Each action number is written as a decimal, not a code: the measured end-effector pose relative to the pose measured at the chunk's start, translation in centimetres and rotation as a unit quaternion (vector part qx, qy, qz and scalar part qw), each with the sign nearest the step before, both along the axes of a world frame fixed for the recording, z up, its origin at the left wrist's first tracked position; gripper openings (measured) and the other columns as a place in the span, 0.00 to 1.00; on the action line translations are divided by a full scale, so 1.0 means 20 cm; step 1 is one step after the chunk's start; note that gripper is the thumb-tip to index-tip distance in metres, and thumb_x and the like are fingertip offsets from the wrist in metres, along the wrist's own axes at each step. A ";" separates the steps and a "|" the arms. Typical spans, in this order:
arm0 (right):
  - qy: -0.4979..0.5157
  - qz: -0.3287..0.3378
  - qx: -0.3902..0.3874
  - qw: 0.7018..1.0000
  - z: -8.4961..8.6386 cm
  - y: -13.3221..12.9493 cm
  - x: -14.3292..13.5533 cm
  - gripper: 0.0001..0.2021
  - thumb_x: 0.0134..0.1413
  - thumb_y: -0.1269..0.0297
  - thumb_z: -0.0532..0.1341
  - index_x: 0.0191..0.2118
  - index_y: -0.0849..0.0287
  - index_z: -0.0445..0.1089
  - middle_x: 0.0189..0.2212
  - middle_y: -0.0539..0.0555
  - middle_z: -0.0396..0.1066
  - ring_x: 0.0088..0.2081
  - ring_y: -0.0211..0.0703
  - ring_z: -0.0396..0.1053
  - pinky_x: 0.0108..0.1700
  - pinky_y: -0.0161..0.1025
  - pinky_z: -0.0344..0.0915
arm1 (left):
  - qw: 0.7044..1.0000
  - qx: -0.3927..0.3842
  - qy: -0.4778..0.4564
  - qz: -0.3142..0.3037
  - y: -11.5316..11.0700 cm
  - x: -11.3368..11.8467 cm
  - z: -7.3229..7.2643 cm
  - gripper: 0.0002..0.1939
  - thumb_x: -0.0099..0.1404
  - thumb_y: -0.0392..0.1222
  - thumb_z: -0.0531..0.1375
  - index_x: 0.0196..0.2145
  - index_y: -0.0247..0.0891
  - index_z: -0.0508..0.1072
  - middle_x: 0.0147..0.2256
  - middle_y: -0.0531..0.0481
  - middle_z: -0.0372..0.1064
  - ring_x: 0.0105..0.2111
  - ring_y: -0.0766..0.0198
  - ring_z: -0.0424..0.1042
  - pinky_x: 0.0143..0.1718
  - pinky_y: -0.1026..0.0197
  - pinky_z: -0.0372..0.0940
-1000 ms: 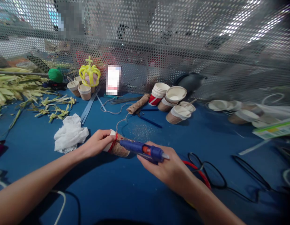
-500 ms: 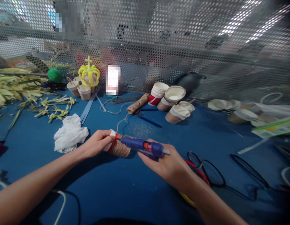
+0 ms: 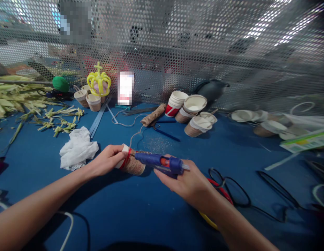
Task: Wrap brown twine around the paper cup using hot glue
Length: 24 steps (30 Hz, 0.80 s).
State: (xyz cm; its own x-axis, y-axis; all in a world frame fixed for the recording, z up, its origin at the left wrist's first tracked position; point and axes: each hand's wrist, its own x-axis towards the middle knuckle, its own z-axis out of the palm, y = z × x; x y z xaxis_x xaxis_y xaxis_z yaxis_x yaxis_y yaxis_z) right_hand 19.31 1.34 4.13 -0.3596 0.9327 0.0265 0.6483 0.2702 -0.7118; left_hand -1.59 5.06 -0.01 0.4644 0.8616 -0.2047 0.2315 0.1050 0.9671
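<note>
My left hand (image 3: 106, 161) grips a paper cup (image 3: 130, 162) lying on its side, partly wrapped in brown twine, with a red band near its white rim. My right hand (image 3: 189, 183) holds a blue glue gun (image 3: 160, 161) whose nozzle points left and touches the cup's twine wrap. A loose strand of twine (image 3: 137, 134) runs from the cup back to a twine spool (image 3: 153, 115) farther off on the blue table (image 3: 141, 212).
A crumpled white tissue (image 3: 78, 148) lies left of the cup. Stacked paper cups (image 3: 193, 111) stand behind, a yellow crown (image 3: 99, 82) on small cups at back left, dried leaves (image 3: 23, 101) far left. Black cables (image 3: 256, 195) lie right. Perforated metal panel (image 3: 203, 45) closes the back.
My right hand and the glue gun have shifted slightly up and toward the cup. The left hand and cup have stayed in place.
</note>
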 end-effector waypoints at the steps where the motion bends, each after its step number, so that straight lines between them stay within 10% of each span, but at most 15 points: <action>1: -0.004 0.000 0.005 1.000 0.00 0.00 0.00 0.05 0.46 0.68 0.54 0.23 0.58 0.62 0.18 0.49 0.62 0.22 0.37 0.59 0.24 0.34 0.58 | 1.000 0.001 0.000 0.000 0.00 0.00 0.00 0.15 0.56 0.41 0.50 0.33 0.32 0.73 0.27 0.51 0.68 0.24 0.69 0.61 0.25 0.69 0.56; 24: -0.043 0.019 0.017 0.999 0.05 0.02 -0.01 0.07 0.45 0.69 0.53 0.22 0.57 0.66 0.17 0.50 0.63 0.22 0.39 0.62 0.28 0.36 0.60 | 1.000 -0.006 -0.013 -0.018 0.00 -0.01 -0.01 0.15 0.57 0.40 0.50 0.36 0.31 0.72 0.28 0.50 0.70 0.28 0.66 0.65 0.30 0.65 0.60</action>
